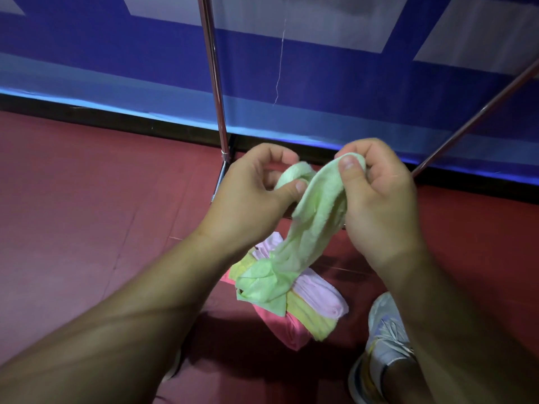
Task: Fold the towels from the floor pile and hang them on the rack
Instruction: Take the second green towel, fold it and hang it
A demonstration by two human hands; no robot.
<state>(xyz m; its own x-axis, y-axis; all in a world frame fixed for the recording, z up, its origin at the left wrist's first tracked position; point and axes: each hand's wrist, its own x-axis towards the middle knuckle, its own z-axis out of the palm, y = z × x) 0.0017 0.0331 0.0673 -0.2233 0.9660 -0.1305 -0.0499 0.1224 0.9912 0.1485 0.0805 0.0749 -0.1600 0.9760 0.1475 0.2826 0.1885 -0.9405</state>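
Sneaker (385, 342): seen nearest, on the red floor (73, 199). Towel pile (303, 304), pink and yellow: lain on the floor beside it. Green towel (318, 205): pinched at its top by the left hand (250, 188) and right hand (379, 188), hung bunched above the pile. Rack pole (214, 77): stood beyond, before the blue wall (350, 91).

A dark red floor (87, 199) met a blue-and-grey panelled wall (320, 91) along a black baseboard (116, 123), a pale glowing strip running just above it toward 3 o'clock.
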